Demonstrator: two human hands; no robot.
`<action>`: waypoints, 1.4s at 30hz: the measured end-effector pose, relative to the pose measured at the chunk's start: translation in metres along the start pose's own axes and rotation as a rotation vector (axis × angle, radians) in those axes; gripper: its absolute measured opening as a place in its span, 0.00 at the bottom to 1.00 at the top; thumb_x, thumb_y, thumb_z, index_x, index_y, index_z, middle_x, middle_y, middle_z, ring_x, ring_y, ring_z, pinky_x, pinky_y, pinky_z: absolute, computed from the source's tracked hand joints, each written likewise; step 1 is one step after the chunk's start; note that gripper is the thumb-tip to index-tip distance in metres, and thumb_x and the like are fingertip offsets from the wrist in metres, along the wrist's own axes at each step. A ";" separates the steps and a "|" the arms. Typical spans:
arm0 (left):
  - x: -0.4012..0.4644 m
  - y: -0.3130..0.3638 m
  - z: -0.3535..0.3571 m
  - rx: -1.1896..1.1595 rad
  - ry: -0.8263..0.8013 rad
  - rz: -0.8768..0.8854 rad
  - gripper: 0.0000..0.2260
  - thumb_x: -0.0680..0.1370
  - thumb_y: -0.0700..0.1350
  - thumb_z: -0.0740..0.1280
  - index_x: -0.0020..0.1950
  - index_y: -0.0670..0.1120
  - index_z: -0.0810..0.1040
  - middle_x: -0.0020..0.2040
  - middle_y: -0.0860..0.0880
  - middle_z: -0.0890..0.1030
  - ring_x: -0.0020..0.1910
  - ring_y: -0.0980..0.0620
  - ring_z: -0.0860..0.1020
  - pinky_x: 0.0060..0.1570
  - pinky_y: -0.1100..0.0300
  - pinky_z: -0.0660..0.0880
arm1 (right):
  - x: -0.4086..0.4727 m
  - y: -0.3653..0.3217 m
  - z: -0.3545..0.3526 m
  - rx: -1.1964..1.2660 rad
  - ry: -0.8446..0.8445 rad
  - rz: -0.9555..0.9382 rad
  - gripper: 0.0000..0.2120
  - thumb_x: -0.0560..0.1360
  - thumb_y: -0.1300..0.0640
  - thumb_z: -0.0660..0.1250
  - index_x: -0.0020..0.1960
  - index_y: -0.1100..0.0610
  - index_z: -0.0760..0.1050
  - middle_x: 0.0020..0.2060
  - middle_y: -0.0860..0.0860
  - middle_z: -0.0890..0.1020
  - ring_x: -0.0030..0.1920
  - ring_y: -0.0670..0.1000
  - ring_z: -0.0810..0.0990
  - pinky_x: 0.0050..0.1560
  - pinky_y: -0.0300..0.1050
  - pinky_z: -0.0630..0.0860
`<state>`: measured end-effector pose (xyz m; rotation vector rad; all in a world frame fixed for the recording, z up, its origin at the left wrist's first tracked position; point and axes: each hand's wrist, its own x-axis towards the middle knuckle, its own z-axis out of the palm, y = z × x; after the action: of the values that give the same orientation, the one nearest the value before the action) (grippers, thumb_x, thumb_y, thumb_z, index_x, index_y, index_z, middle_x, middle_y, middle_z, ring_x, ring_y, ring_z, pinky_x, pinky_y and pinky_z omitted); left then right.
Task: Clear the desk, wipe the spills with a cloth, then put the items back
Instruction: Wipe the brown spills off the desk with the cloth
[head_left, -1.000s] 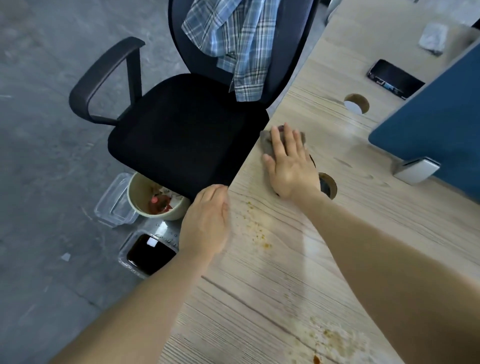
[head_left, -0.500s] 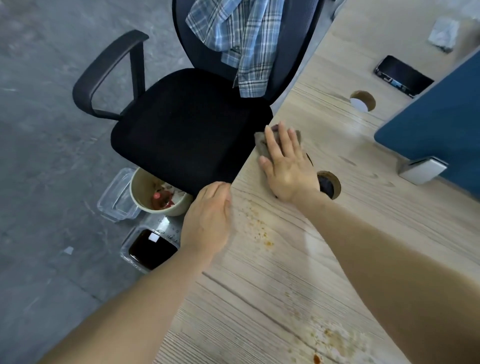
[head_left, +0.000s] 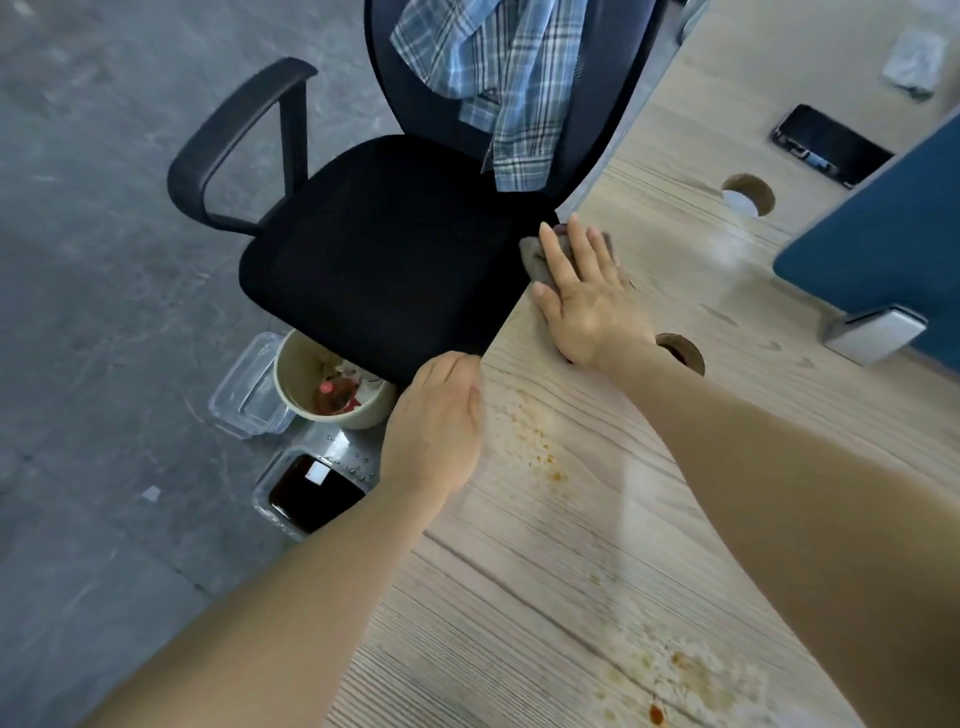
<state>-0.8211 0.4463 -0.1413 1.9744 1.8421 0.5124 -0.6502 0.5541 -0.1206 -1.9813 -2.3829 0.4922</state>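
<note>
1. Head view, desk: your right hand (head_left: 587, 301) lies flat on a grey cloth (head_left: 537, 260), fingers straight and spread, pressing it onto the wooden desk (head_left: 545, 571) right at the desk's left edge, beside the chair seat.
2. Head view, left side: your left hand (head_left: 436, 426) sits at the desk edge nearer you, fingers bent down over the rim; the fingertips are hidden, so the grip cannot be told.
3. Spills: orange-brown specks (head_left: 540, 441) lie on the wood just right of the left hand; a larger stain (head_left: 680, 680) sits near the bottom of the frame.
4. Floor by the chair (head_left: 384, 249): a beige bowl (head_left: 317, 395) with food scraps, a clear lid (head_left: 244, 389) touching it, and a container of dark liquid (head_left: 311, 493).
5. Far desk: a black phone (head_left: 831, 145) lies near a blue partition (head_left: 883, 228). A plaid shirt (head_left: 488, 78) hangs on the chair back.
</note>
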 end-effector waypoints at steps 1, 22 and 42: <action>0.000 0.000 0.000 0.001 0.010 0.011 0.13 0.82 0.43 0.54 0.61 0.45 0.75 0.58 0.51 0.76 0.60 0.52 0.71 0.57 0.61 0.68 | -0.003 -0.003 0.000 0.005 0.004 0.009 0.27 0.81 0.41 0.43 0.76 0.43 0.36 0.76 0.48 0.36 0.76 0.50 0.35 0.73 0.48 0.38; -0.096 0.003 -0.018 0.156 -0.160 -0.025 0.25 0.83 0.47 0.48 0.78 0.40 0.47 0.78 0.45 0.44 0.77 0.49 0.47 0.75 0.55 0.49 | -0.131 -0.037 0.029 -0.037 -0.135 -0.252 0.27 0.81 0.42 0.45 0.76 0.41 0.38 0.76 0.47 0.38 0.76 0.49 0.36 0.74 0.50 0.44; -0.096 -0.002 -0.013 0.180 -0.224 -0.043 0.25 0.83 0.50 0.43 0.77 0.42 0.38 0.77 0.46 0.36 0.76 0.52 0.39 0.75 0.57 0.41 | -0.138 -0.032 0.027 0.002 -0.052 0.061 0.27 0.81 0.43 0.45 0.76 0.43 0.39 0.77 0.49 0.38 0.76 0.52 0.35 0.74 0.52 0.43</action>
<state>-0.8366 0.3513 -0.1314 2.0070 1.8379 0.1087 -0.6584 0.4103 -0.1113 -2.0715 -2.3562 0.5546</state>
